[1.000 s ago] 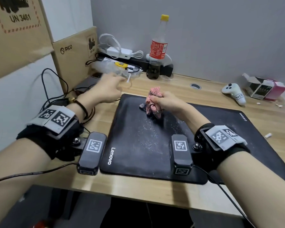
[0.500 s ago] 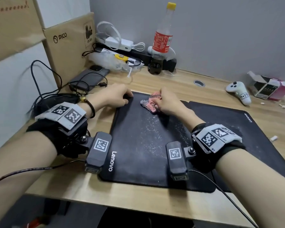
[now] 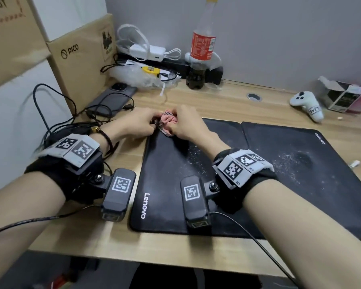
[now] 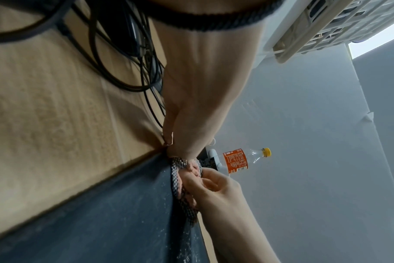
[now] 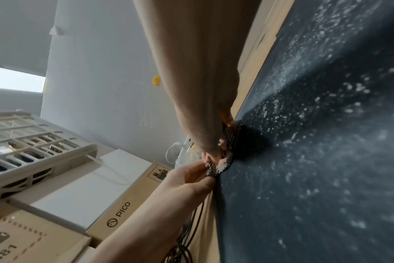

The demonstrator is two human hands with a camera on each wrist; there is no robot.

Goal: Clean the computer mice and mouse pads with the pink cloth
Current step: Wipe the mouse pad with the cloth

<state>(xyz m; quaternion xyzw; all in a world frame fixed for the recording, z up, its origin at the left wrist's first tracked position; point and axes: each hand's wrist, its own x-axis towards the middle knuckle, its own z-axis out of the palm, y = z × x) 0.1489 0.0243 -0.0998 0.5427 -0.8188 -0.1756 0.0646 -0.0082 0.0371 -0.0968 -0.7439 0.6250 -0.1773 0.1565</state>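
Note:
The pink cloth (image 3: 167, 121), pink with a black-and-white checked edge, is bunched at the far left corner of the left black Lenovo mouse pad (image 3: 175, 184). My right hand (image 3: 173, 124) grips the bunch from the right. My left hand (image 3: 154, 125) pinches its checked edge from the left. The right wrist view shows the left hand's thumb and fingers (image 5: 198, 178) closed on the cloth (image 5: 216, 170). White dust specks cover this pad (image 5: 315, 160) and the second pad (image 3: 311, 174) to its right.
Behind the pads stand a cola bottle (image 3: 202, 44), chargers and a plastic bag. A phone (image 3: 111, 99), tangled cables (image 3: 50, 122) and a PICO box (image 3: 75, 59) crowd the left. At the back right lie a white controller (image 3: 306, 105) and an open carton (image 3: 346, 97).
My left hand came down from the back left onto the cloth. The right hand carried the cloth from the pad's middle to its far left corner; now both hands hold it.

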